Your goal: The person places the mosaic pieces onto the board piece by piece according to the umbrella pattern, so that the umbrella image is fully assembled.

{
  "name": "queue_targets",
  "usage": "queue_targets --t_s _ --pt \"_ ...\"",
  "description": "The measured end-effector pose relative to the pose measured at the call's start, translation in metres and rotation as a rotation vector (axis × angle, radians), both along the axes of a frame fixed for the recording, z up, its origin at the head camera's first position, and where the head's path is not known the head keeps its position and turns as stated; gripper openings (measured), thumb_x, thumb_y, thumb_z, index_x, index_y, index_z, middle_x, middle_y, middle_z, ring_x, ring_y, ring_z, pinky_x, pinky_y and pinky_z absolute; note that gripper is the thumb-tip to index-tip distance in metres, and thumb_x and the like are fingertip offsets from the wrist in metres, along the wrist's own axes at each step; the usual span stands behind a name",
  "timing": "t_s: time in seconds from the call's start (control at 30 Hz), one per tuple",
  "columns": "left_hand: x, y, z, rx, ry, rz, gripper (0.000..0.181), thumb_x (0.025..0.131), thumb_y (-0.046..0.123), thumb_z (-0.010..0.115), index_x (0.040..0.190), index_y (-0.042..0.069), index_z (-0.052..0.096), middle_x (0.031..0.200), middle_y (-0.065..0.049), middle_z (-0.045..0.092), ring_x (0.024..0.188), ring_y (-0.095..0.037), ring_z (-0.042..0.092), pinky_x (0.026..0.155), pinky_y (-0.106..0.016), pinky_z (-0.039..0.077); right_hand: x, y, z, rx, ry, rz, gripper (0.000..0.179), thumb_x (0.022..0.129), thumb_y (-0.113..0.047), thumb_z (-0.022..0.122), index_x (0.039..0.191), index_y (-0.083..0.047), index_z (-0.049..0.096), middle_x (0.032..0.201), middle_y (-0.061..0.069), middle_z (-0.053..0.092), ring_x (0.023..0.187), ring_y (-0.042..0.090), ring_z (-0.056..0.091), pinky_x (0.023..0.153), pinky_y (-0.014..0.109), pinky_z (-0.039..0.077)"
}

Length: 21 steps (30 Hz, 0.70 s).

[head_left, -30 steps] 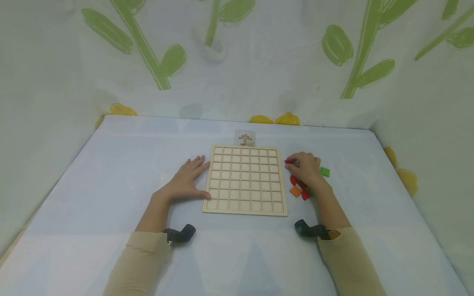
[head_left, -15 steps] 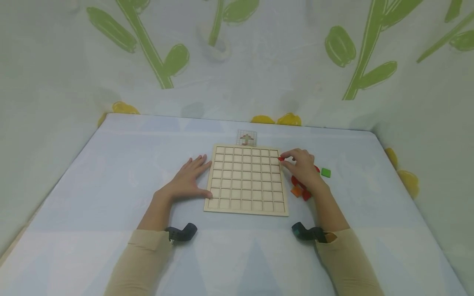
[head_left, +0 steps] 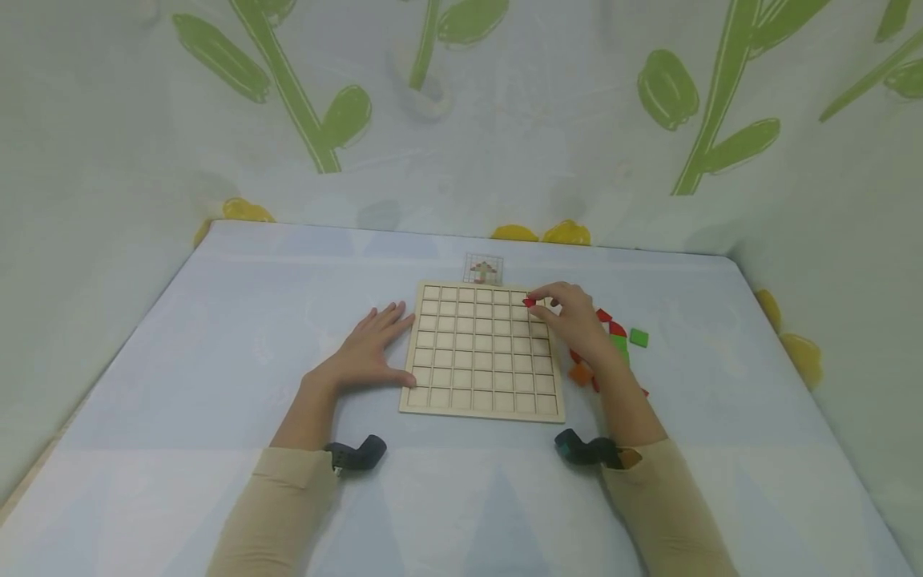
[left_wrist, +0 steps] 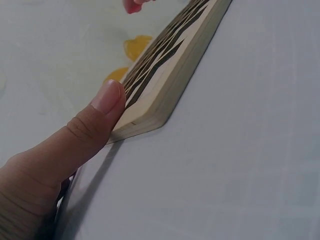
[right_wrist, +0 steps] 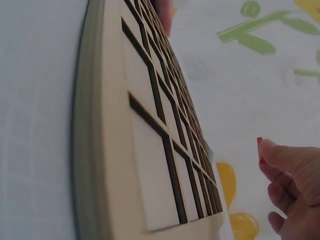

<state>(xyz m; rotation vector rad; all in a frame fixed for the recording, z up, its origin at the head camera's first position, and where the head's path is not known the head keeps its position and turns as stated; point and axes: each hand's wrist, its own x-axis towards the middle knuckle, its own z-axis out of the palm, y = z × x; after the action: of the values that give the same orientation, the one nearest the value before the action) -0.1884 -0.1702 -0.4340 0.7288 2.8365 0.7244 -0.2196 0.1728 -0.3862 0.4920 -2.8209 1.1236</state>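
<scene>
A square wooden grid board with shallow square cells lies in the middle of the table in the head view. My left hand rests at its left side, fingers spread, the thumb on the frame near the front left corner; the left wrist view shows this thumb on the corner. Over the far right cells, my right hand pinches a small red tile between thumb and index finger. The same red tile shows edge-on in the right wrist view, raised above the board.
Right of the board lie loose red and green tiles, an orange tile and, apart from them, a green tile. A small pattern card with a printed grid picture lies at the board's far edge. A patterned wall stands behind the table.
My right hand has moved left from the loose tiles to above the board's far right cells, carrying the red tile. More of the loose tiles now show. The left hand stays at the board.
</scene>
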Motion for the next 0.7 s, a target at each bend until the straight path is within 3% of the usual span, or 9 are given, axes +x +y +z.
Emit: queue_targets --t_s 0.17,0.4,0.7 --pt "0.000 0.000 0.000 0.004 0.001 0.000 0.111 0.063 0.062 0.076 0.149 0.009 0.029 0.158 -0.013 0.016 0.146 -0.027 0.009 0.119 -0.041 0.002 -0.005 -0.008 0.001 -0.018 0.008 0.047 0.025 0.088 -0.011 0.067 0.111 -0.001 0.066 0.114 0.015 0.064 0.103 0.032 0.050 0.095 0.051 0.034" --pt "-0.001 0.000 0.000 0.000 -0.005 0.005 0.111 0.063 0.062 0.076 0.149 0.009 0.029 0.158 -0.013 0.016 0.146 -0.027 0.009 0.119 -0.041 0.002 -0.012 -0.023 0.002 -0.055 0.011 0.084 0.022 0.088 -0.010 0.067 0.108 -0.001 0.068 0.114 0.016 0.063 0.100 0.031 0.052 0.089 0.048 0.041" --pt "-0.001 0.001 -0.002 0.004 -0.012 0.004 0.112 0.063 0.064 0.075 0.149 0.010 0.029 0.158 -0.011 0.015 0.147 -0.026 0.008 0.119 -0.041 0.002 -0.022 -0.043 -0.008 -0.068 -0.030 0.131 0.024 0.088 -0.010 0.066 0.110 0.000 0.067 0.116 0.017 0.062 0.097 0.032 0.053 0.091 0.049 0.039"
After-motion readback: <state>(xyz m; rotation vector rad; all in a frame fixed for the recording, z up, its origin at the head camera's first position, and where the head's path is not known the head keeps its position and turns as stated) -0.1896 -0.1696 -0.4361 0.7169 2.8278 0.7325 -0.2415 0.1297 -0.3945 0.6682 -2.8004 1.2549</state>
